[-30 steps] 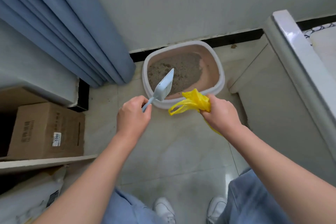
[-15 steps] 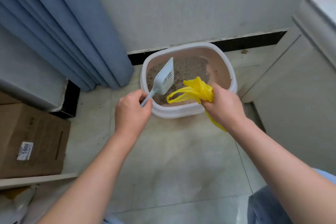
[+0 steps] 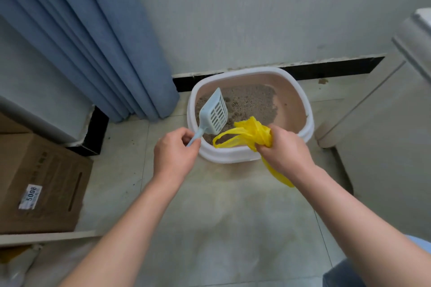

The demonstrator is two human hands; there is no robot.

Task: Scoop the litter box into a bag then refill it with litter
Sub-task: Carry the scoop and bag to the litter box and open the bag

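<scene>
two grips nearer the litter box [image 3: 229,155] than before: left hand [image 3: 173,154] tight round scoop [image 3: 215,112], right hand [image 3: 285,149] round yellow bag [image 3: 251,131]

A single wide-angle camera sits on the person's head and looks forward and steeply down at the floor [image 3: 210,216]. The wall [image 3: 256,18] fills the top of the frame and a curtain [image 3: 93,42] the upper left. The litter box [image 3: 233,156] lies close below, near the centre. Both forearms reach in from the bottom edge, with the left hand [image 3: 173,154] and right hand [image 3: 284,149] mid-frame.
</scene>
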